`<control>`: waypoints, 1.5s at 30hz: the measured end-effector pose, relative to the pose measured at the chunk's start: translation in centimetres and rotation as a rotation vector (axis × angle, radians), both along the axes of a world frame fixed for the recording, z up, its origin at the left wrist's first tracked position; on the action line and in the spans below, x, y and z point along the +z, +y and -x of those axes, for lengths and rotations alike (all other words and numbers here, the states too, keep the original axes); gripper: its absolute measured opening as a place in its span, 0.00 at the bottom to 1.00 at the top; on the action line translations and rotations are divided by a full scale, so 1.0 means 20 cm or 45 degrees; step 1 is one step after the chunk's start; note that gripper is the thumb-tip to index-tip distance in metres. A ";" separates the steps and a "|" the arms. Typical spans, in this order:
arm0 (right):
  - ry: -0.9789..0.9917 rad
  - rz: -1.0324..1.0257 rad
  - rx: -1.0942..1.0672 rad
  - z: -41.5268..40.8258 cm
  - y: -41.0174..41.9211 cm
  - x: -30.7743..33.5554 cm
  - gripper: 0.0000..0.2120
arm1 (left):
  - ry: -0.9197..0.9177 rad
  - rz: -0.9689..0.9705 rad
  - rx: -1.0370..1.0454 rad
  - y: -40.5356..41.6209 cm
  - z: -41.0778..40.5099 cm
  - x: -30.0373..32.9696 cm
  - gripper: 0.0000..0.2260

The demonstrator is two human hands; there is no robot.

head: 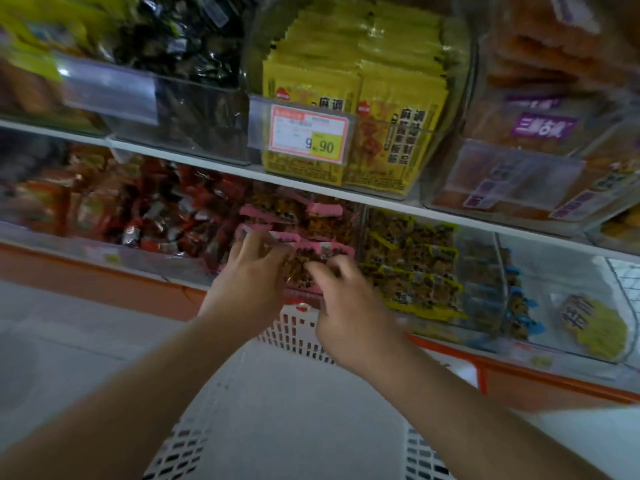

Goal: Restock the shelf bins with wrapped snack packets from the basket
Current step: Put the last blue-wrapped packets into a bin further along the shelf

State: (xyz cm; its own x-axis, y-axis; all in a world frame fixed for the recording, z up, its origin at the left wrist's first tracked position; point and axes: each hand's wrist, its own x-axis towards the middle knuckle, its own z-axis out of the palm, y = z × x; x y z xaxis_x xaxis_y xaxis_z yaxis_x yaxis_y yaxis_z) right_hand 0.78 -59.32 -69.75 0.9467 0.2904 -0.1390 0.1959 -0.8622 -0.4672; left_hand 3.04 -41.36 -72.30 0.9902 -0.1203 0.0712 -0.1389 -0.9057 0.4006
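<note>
Head view: nearest me sits the white basket point(298, 403), below my arms. Beyond it my left hand point(252, 271) and right hand point(349, 306), fingers curled, pinch the pink-edged snack packets point(308, 268) in the lower shelf bin point(194, 271). Above stands a bin of yellow packets point(349, 98).
</note>
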 end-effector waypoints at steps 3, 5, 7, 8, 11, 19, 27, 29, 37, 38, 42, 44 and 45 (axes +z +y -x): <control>0.128 0.169 -0.003 -0.14 0.17 -0.02 0.41 | 0.209 -0.217 -0.001 0.11 -0.14 -0.04 0.27; 0.196 0.275 -0.013 -0.19 0.23 -0.04 0.41 | 0.280 -0.315 -0.084 0.14 -0.17 -0.10 0.31; 0.231 0.297 -0.050 -0.23 0.25 -0.07 0.41 | 0.276 -0.256 -0.060 0.14 -0.18 -0.14 0.26; 0.237 0.289 -0.073 -0.24 0.25 -0.08 0.41 | 0.243 -0.169 0.001 0.14 -0.18 -0.13 0.24; 0.236 0.309 -0.103 -0.27 0.25 -0.09 0.41 | 0.242 -0.129 0.026 0.17 -0.21 -0.16 0.26; -0.160 0.319 -0.228 -0.43 0.28 -0.04 0.40 | -0.033 -0.126 -0.028 0.18 -0.33 -0.10 0.30; -0.001 0.392 -0.258 -0.62 0.27 -0.16 0.37 | 0.099 -0.127 -0.126 0.20 -0.54 -0.27 0.34; -0.044 0.409 -0.244 -0.61 0.26 -0.18 0.37 | 0.072 -0.131 -0.092 0.18 -0.55 -0.25 0.32; -0.091 0.427 -0.157 -0.62 0.25 -0.20 0.36 | 0.101 -0.141 -0.194 0.17 -0.59 -0.29 0.37; -0.091 0.441 -0.162 -0.62 0.25 -0.20 0.35 | 0.095 -0.137 -0.202 0.18 -0.60 -0.29 0.37; -0.052 0.433 -0.155 -0.65 0.23 -0.20 0.36 | 0.027 -0.135 -0.227 0.20 -0.62 -0.27 0.37; -0.056 0.363 -0.184 -0.66 0.22 -0.19 0.37 | -0.036 -0.116 -0.180 0.18 -0.60 -0.23 0.34; -0.084 0.312 -0.213 -0.67 0.23 -0.17 0.36 | -0.097 -0.124 -0.165 0.18 -0.61 -0.22 0.32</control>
State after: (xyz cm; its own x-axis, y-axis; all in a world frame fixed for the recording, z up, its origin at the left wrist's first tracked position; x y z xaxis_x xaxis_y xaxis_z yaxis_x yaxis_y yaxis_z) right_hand 14.14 -54.79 -73.25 0.9880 0.0948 -0.1220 0.0644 -0.9705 -0.2325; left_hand 15.24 -37.84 -76.78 0.9582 -0.2563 0.1271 -0.2833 -0.9122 0.2959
